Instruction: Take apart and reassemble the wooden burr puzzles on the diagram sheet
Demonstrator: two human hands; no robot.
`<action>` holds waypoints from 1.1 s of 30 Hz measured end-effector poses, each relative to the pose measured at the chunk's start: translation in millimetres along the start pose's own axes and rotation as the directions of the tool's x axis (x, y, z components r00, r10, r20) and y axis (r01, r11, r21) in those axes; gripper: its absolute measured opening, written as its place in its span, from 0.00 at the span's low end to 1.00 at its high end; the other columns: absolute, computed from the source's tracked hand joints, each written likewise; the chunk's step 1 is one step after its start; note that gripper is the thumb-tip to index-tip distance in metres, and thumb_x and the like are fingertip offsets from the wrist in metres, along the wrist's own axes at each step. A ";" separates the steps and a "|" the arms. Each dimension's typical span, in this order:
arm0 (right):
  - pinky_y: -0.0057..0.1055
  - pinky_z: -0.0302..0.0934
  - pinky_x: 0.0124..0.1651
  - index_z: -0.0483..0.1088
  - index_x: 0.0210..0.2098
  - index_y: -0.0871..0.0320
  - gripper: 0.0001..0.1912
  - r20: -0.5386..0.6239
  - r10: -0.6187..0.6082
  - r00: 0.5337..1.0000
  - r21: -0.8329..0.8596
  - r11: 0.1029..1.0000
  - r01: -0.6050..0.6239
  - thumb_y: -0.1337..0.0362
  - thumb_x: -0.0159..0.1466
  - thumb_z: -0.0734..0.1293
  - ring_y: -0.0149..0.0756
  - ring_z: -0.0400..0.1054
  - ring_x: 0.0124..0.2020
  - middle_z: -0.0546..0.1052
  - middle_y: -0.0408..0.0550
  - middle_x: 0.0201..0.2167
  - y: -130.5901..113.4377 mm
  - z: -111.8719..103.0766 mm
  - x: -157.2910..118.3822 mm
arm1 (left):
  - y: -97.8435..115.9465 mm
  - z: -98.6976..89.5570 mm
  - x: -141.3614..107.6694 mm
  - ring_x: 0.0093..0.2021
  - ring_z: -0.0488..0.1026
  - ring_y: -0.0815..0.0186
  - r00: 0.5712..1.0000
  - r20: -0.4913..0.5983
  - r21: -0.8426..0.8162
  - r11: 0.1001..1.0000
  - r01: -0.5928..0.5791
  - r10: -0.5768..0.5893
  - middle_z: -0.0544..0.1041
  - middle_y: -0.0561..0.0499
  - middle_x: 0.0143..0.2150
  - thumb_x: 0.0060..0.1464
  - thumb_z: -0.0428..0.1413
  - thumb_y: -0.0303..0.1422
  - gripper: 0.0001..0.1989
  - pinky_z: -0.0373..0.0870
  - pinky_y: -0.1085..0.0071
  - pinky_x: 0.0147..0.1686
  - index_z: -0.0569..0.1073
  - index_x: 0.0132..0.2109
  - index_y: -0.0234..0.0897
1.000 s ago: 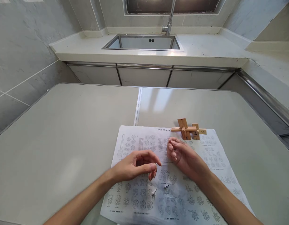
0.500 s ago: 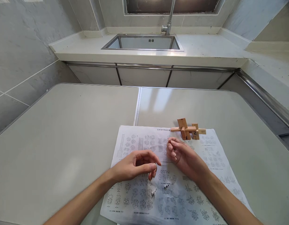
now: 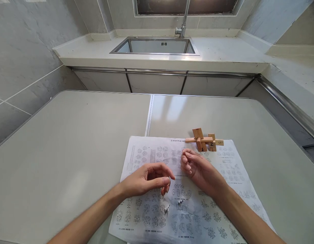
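Head view: the printed paper is lying nearest, showing tears mid-sheet. Left hand is staying over it, fingers curving loosely, leaving a wide gap to the thumb, holding nothing visible. Right hand is staying beside it, apart, fingers curling in narrow; can't tell if anything small is hiding inside. Wooden puzzle is sitting at the paper's far edge, just beyond the right fingers, untouched. Nothing is visibly changing since a second ago, so handling is idling. Tabletop is extending behind, sink lying farther.
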State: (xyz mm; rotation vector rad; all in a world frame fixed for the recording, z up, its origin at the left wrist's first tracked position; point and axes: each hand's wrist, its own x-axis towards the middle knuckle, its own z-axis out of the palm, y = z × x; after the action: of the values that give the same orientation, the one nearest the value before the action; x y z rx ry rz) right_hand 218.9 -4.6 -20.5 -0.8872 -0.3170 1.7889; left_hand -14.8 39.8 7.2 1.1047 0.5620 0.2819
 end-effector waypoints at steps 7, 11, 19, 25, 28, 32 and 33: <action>0.24 0.63 0.30 0.77 0.39 0.56 0.12 -0.006 -0.001 1.000 -0.011 1.000 0.001 0.60 0.61 0.81 0.27 0.64 0.27 0.75 0.42 0.30 -0.2 0.6 -0.6 | 0.6 0.6 0.5 0.31 0.74 0.69 1.000 -0.004 0.003 1.000 0.001 -0.001 0.77 0.52 0.31 0.64 0.64 0.43 0.15 0.71 0.69 0.37 0.77 0.45 0.35; 0.24 0.63 0.30 0.77 0.39 0.56 0.12 -0.005 -0.010 1.000 -0.023 1.000 0.010 0.60 0.61 0.80 0.27 0.64 0.26 0.75 0.42 0.30 0.5 -0.7 -0.1 | 1.2 1.0 0.4 0.31 0.74 0.68 1.000 -0.004 0.001 1.000 0.004 -0.004 0.77 0.52 0.31 0.63 0.64 0.43 0.15 0.71 0.70 0.37 0.77 0.45 0.35; 0.23 0.63 0.30 0.78 0.40 0.57 0.11 0.012 -0.007 1.000 -0.001 1.000 0.007 0.61 0.62 0.80 0.26 0.64 0.27 0.75 0.42 0.30 0.5 -0.9 0.0 | 0.7 1.0 0.6 0.31 0.74 0.69 1.000 0.002 -0.007 1.000 -0.008 0.008 0.77 0.52 0.30 0.64 0.64 0.42 0.14 0.71 0.70 0.37 0.77 0.45 0.35; 0.21 0.63 0.30 0.78 0.40 0.57 0.11 0.026 -0.004 1.000 0.009 1.000 0.004 0.61 0.62 0.80 0.25 0.63 0.27 0.74 0.42 0.30 0.2 -0.1 -0.4 | 0.2 0.6 0.5 0.31 0.74 0.69 1.000 0.006 -0.002 1.000 -0.010 0.010 0.77 0.52 0.31 0.64 0.63 0.41 0.13 0.71 0.70 0.37 0.77 0.46 0.35; 0.20 0.63 0.30 0.78 0.40 0.58 0.10 0.028 -0.007 1.000 0.016 1.000 0.006 0.62 0.63 0.79 0.25 0.63 0.27 0.74 0.42 0.30 0.8 -0.8 0.4 | -0.1 0.3 0.4 0.31 0.74 0.69 1.000 0.005 -0.008 1.000 -0.009 0.009 0.77 0.53 0.31 0.64 0.64 0.41 0.13 0.71 0.71 0.37 0.77 0.46 0.35; 0.20 0.64 0.31 0.78 0.40 0.57 0.10 0.023 -0.004 1.000 0.026 1.000 0.004 0.62 0.62 0.80 0.25 0.63 0.27 0.74 0.42 0.30 1.3 -1.5 1.1 | -0.7 -0.4 0.4 0.31 0.74 0.69 1.000 0.011 -0.008 1.000 -0.010 0.010 0.77 0.53 0.30 0.64 0.64 0.41 0.13 0.71 0.71 0.37 0.77 0.46 0.34; 0.20 0.64 0.31 0.78 0.39 0.57 0.10 0.024 -0.005 1.000 0.024 1.000 0.004 0.62 0.62 0.80 0.25 0.63 0.27 0.74 0.42 0.30 1.2 -1.6 1.1 | -0.7 -0.6 0.4 0.31 0.74 0.69 1.000 0.013 -0.007 1.000 -0.010 0.010 0.77 0.53 0.30 0.64 0.64 0.41 0.13 0.71 0.71 0.37 0.77 0.46 0.34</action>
State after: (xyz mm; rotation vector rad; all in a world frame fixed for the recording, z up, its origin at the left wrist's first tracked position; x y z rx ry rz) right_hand 219.0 -4.4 -22.7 -0.8485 -0.3119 1.7968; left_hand -14.8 40.1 6.3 1.1025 0.5436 0.2846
